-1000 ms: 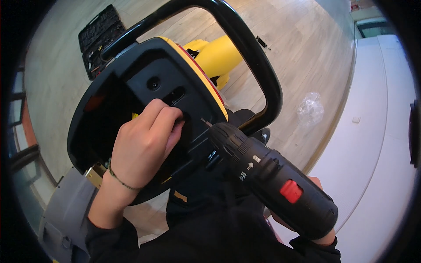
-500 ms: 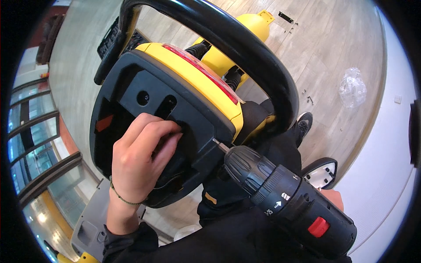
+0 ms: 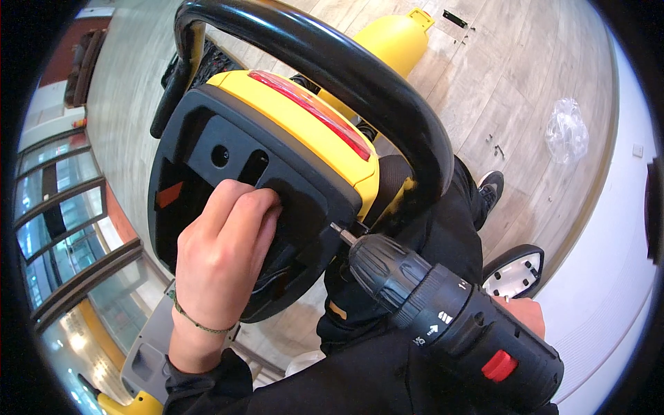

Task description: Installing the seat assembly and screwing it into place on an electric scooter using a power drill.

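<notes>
A black and yellow machine housing [image 3: 294, 149] with a black tubular handle [image 3: 373, 62] stands tilted before me, its dark recessed face turned toward me. My left hand [image 3: 225, 252] is over that face, just below an oblong slot and a round hole. Its thumb and fingers are pinched together; whatever is between them is hidden. In my right hand [image 3: 523, 312] is a black cordless drill [image 3: 449, 311] with a red switch, its body covering most of the fingers. The driver bit [image 3: 342, 233] points up-left at the lower right edge of the housing.
Beyond the handle lies a yellow rounded part [image 3: 391, 45]. Several screws [image 3: 496, 146], a small black piece [image 3: 454, 19] and a clear plastic bag [image 3: 567, 130] lie on the floor. A black-rimmed white part [image 3: 513, 273] is at right, a grey panel [image 3: 146, 363] at lower left.
The view has shifted slightly. The drill's bit sits a little further left and lower in the picture, still beside the housing's edge. My left hand stays pinched near the slot.
</notes>
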`<action>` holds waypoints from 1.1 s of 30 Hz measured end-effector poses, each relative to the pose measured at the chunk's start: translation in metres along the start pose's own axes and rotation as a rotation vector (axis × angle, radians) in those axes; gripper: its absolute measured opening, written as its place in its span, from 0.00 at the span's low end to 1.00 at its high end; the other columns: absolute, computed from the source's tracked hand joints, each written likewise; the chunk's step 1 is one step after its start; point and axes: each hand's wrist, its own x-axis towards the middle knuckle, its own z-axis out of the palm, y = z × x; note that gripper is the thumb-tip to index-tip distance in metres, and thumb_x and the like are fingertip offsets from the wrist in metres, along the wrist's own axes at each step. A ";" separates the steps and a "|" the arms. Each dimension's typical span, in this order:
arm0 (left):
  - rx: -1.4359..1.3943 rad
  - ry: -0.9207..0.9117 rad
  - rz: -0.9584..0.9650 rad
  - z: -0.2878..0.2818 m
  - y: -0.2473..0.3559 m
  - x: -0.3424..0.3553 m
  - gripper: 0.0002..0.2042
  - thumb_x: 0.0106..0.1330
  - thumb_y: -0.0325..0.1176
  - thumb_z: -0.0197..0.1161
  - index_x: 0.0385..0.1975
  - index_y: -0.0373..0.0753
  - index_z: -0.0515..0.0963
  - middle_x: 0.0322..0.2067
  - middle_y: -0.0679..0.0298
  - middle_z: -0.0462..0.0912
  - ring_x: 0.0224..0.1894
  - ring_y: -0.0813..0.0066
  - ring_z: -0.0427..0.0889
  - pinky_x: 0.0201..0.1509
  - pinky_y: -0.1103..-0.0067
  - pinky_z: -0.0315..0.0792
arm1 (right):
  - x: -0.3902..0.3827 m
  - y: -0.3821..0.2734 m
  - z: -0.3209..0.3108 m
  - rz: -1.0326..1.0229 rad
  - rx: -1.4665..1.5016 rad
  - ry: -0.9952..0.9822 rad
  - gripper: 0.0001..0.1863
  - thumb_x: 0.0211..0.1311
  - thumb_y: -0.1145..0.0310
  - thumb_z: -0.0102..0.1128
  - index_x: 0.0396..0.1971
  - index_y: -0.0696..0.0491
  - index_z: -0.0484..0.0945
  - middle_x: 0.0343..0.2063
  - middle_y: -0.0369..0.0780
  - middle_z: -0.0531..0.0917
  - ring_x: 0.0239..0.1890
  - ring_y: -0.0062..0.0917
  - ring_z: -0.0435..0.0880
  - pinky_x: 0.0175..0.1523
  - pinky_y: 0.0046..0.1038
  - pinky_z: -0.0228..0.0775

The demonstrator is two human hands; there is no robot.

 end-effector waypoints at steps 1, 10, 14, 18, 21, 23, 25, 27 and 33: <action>0.000 0.014 0.012 0.000 0.000 0.000 0.09 0.48 0.19 0.64 0.30 0.35 0.75 0.28 0.60 0.74 0.28 0.64 0.78 0.30 0.76 0.73 | 0.000 0.001 0.001 0.000 -0.004 -0.007 0.19 0.47 0.62 0.62 0.40 0.54 0.79 0.29 0.42 0.82 0.27 0.32 0.83 0.31 0.25 0.72; -0.031 0.006 -0.001 0.004 -0.001 0.002 0.08 0.48 0.19 0.64 0.29 0.36 0.76 0.27 0.61 0.74 0.28 0.64 0.78 0.30 0.76 0.72 | 0.000 0.005 0.002 -0.007 -0.016 -0.028 0.18 0.48 0.61 0.61 0.40 0.53 0.79 0.30 0.41 0.83 0.28 0.31 0.83 0.31 0.25 0.72; -0.103 0.056 -0.019 0.008 -0.003 0.000 0.08 0.49 0.20 0.64 0.28 0.35 0.76 0.27 0.61 0.74 0.28 0.64 0.78 0.30 0.76 0.73 | 0.000 0.002 0.001 0.000 -0.045 -0.034 0.18 0.49 0.61 0.61 0.40 0.52 0.78 0.30 0.40 0.83 0.28 0.30 0.83 0.31 0.24 0.72; -0.141 0.116 -0.031 0.010 -0.006 -0.005 0.07 0.50 0.20 0.64 0.29 0.36 0.77 0.28 0.61 0.75 0.28 0.65 0.79 0.31 0.77 0.73 | 0.002 -0.006 0.008 -0.155 -0.035 0.076 0.18 0.49 0.59 0.60 0.40 0.50 0.79 0.30 0.38 0.83 0.27 0.30 0.83 0.30 0.25 0.72; -0.197 0.130 -0.090 0.010 -0.005 -0.011 0.08 0.49 0.19 0.64 0.30 0.34 0.77 0.27 0.60 0.76 0.30 0.67 0.78 0.35 0.79 0.72 | 0.001 -0.014 0.000 0.103 -0.175 -0.198 0.17 0.48 0.56 0.60 0.39 0.47 0.79 0.30 0.37 0.83 0.27 0.29 0.83 0.30 0.26 0.72; -0.218 0.151 -0.093 0.012 -0.006 -0.012 0.08 0.50 0.19 0.65 0.30 0.34 0.78 0.28 0.60 0.76 0.30 0.67 0.78 0.35 0.79 0.72 | 0.000 -0.017 0.002 0.157 -0.149 -0.196 0.17 0.48 0.57 0.61 0.38 0.47 0.79 0.29 0.37 0.83 0.27 0.30 0.83 0.30 0.26 0.72; -0.239 0.168 -0.092 0.013 -0.006 -0.014 0.08 0.50 0.19 0.65 0.31 0.34 0.78 0.28 0.60 0.76 0.30 0.67 0.78 0.35 0.79 0.72 | -0.003 -0.019 0.008 0.212 -0.120 -0.190 0.17 0.47 0.57 0.62 0.38 0.47 0.79 0.29 0.37 0.83 0.26 0.30 0.83 0.30 0.26 0.72; -0.249 0.185 -0.093 0.014 -0.007 -0.016 0.08 0.50 0.19 0.65 0.31 0.34 0.78 0.27 0.60 0.77 0.30 0.67 0.78 0.35 0.79 0.72 | -0.006 -0.024 0.015 0.073 0.037 0.096 0.18 0.46 0.56 0.63 0.37 0.48 0.79 0.28 0.38 0.83 0.26 0.31 0.82 0.30 0.27 0.71; -0.459 0.290 -0.209 0.020 -0.017 -0.034 0.08 0.52 0.18 0.64 0.32 0.33 0.78 0.30 0.62 0.77 0.31 0.75 0.78 0.36 0.83 0.72 | -0.006 -0.043 0.016 0.130 -0.365 0.036 0.22 0.43 0.58 0.67 0.40 0.51 0.78 0.27 0.41 0.82 0.26 0.32 0.82 0.32 0.27 0.72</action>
